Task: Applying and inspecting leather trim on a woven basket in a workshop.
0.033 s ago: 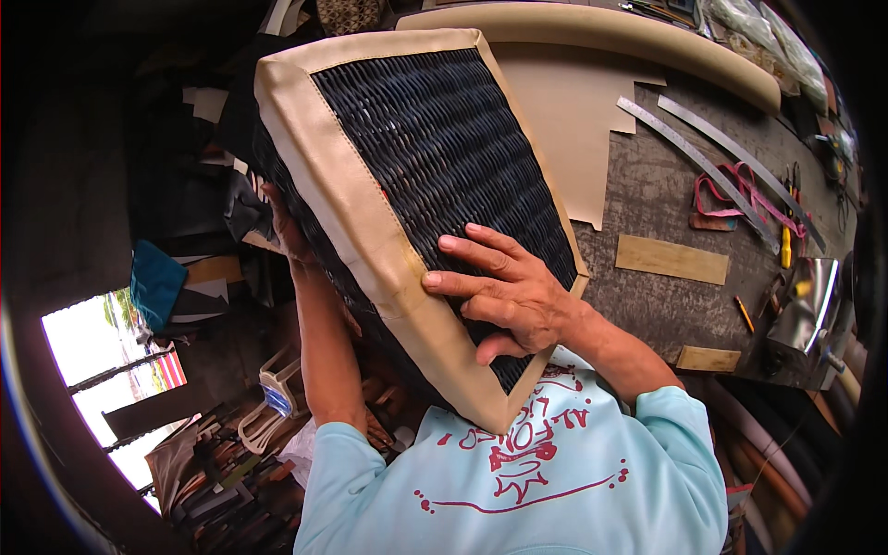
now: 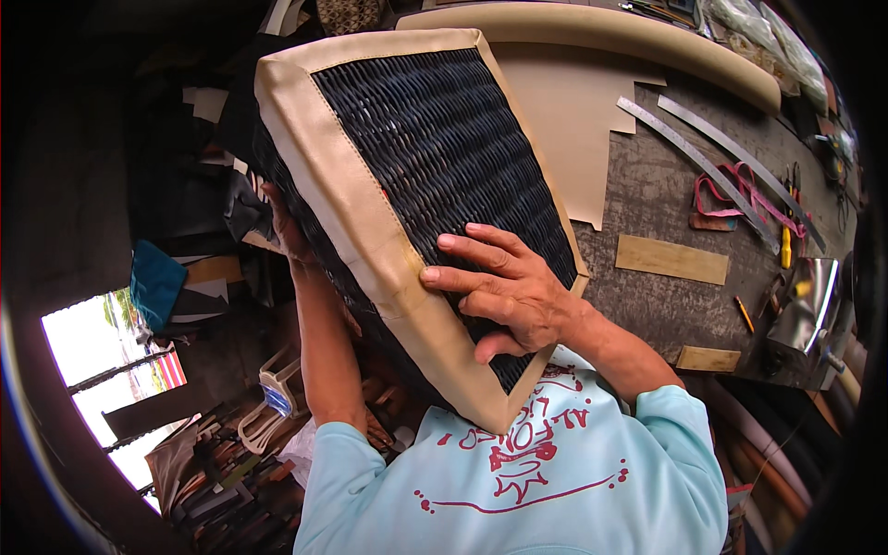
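A black woven wicker basket (image 2: 435, 139) is tilted up in front of me, one end by my chest. Tan leather trim (image 2: 379, 222) with a stitched edge borders its dark panel. My right hand (image 2: 509, 291) lies across the lower part of that panel, fingers spread. Its index fingertip touches the trim, near a small yellowish mark. On the basket's left side, my left hand (image 2: 290, 227) holds it; most of those fingers are hidden behind the wicker.
Right of the basket is a worn workbench (image 2: 666, 194). On it lie a cut tan sheet (image 2: 555, 120), a tan roll (image 2: 610, 32), two metal rulers (image 2: 698, 162), pink tape (image 2: 712, 194), tan strips (image 2: 672, 259) and a pencil (image 2: 745, 314). Stacked scraps (image 2: 231, 462) sit at lower left.
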A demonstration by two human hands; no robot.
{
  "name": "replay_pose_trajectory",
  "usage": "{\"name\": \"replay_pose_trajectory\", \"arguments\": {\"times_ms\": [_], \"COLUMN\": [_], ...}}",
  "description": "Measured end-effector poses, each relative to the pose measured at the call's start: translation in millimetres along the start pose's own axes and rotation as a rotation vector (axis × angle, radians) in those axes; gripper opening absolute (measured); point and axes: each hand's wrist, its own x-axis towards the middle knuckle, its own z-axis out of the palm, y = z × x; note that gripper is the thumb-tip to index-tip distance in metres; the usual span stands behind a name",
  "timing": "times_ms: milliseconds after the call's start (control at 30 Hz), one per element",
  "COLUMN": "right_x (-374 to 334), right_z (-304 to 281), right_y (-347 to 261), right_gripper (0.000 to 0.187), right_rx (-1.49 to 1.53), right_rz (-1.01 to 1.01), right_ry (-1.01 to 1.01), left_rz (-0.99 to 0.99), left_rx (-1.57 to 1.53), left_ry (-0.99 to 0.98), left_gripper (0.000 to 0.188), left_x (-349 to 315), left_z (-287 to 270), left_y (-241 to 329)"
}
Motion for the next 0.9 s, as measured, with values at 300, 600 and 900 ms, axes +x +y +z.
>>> {"name": "replay_pose_trajectory", "arguments": {"times_ms": [300,600,900], "right_x": [23.0,21.8,3.8], "right_z": [-6.8,-7.7,-7.6], "right_y": [4.0,6.3,0.6], "right_gripper": [0.047,0.038,0.036], "right_rx": [-0.101,-0.054,-0.137], "right_rz": [0.008,0.018,-0.12], "right_ry": [0.063,0.081,0.06], "left_rz": [0.015,-0.021,0.014], "left_rx": [0.002,-0.088,-0.079], "left_ry": [-0.053,-0.098,-0.086], "left_gripper": [0.071,0.07,0.069], "left_x": [5.3,4.2,-1.4], "left_z": [-1.1,2.7,2.0], "left_y": [-0.3,-0.6,2.6]}}
